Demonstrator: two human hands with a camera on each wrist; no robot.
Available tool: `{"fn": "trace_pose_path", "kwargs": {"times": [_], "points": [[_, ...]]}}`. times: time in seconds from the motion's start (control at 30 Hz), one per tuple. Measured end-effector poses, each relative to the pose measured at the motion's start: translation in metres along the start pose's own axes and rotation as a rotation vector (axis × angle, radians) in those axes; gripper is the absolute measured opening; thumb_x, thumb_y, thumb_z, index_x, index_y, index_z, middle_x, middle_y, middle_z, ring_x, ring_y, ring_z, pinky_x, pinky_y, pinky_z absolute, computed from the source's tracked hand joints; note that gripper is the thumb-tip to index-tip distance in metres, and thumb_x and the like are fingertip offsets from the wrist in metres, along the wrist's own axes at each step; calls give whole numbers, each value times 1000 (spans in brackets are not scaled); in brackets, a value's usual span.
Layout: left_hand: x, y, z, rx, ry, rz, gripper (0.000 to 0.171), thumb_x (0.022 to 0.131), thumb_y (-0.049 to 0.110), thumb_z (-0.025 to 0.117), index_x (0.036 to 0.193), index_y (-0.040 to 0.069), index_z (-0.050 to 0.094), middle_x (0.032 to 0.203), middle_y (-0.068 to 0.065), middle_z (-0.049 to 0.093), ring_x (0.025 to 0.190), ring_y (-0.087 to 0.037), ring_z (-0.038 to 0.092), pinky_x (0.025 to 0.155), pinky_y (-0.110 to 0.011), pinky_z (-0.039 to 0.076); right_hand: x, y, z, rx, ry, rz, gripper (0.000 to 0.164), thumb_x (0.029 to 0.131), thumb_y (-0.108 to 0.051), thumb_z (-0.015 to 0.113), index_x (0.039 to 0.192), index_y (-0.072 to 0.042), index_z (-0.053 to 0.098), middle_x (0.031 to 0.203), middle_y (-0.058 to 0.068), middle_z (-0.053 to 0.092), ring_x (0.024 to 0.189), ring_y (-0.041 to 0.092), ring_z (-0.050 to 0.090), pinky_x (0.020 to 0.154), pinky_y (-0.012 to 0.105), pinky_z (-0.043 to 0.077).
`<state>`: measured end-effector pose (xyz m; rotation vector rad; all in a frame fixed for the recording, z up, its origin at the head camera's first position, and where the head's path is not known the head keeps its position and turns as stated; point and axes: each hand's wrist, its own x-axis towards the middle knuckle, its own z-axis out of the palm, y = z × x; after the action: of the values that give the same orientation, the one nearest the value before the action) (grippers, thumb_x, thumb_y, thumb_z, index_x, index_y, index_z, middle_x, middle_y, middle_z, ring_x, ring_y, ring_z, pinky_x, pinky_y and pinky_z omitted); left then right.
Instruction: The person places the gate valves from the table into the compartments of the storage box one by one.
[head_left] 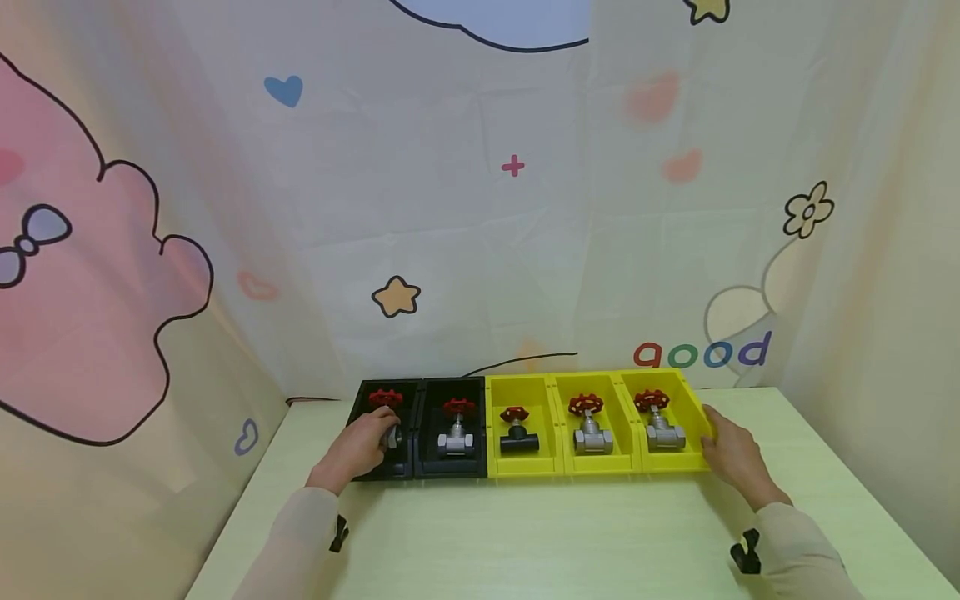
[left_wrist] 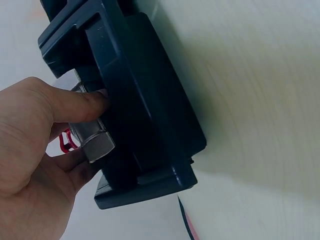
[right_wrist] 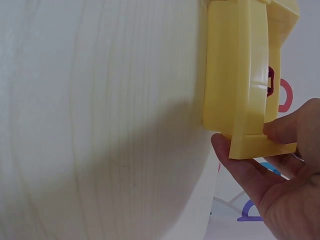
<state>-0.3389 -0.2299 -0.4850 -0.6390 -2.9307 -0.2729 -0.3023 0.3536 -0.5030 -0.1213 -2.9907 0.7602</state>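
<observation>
In the head view my left hand [head_left: 356, 447] reaches into the leftmost black bin [head_left: 358, 400]. It grips a metal valve with a red handwheel [head_left: 386, 398]. The left wrist view shows my thumb across the silver valve body [left_wrist: 98, 146], fingers behind it, inside the black bin's wall [left_wrist: 150, 85]. My right hand [head_left: 733, 450] holds the outer wall of the rightmost yellow bin [head_left: 697, 417]. In the right wrist view, its thumb lies on the rim of that yellow bin [right_wrist: 245, 100] and its fingers are at the outside corner.
Between the hands, a second black bin [head_left: 423, 458] holds a silver valve [head_left: 455, 442]. The yellow bins beside it hold a dark valve [head_left: 519, 442] and silver valves [head_left: 592, 440], all with red handwheels. The row stands on a pale table [head_left: 570, 533] before a printed curtain [head_left: 450, 208].
</observation>
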Motion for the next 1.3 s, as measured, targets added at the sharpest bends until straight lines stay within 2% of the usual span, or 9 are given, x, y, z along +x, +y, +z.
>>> {"fn": "trace_pose_path", "kwargs": {"times": [0.5,0.83,1.07,1.3], "points": [[2,0,9,-15,-64,-28,47,80,-11,65,126,0,64,131,-11,59,116,-34,61,101,-46,50,0,0,0,-9,1,-1,61,97,-7,50,150,10,23,140,42,38,113,53,49,98,68,40],[1,-2,17,-68,-92,-51,45,81,-12,64,125,-2,64,134,-15,58,122,-35,58,104,-47,47,-2,0,1,-7,-6,10,62,97,-6,51,150,10,22,139,41,39,113,53,50,99,68,39],[6,-4,16,-69,-93,-59,44,81,-13,64,123,-2,65,129,-15,61,120,-35,59,102,-47,48,-1,1,1,-15,10,-12,62,96,-5,51,149,11,24,138,41,41,112,53,51,98,68,40],[9,-3,13,-83,-97,-77,47,81,-15,61,126,-3,63,133,-17,59,124,-37,57,103,-48,47,-1,0,0,-19,14,-17,61,96,-5,51,148,12,24,137,42,41,112,53,51,98,68,41]]}}
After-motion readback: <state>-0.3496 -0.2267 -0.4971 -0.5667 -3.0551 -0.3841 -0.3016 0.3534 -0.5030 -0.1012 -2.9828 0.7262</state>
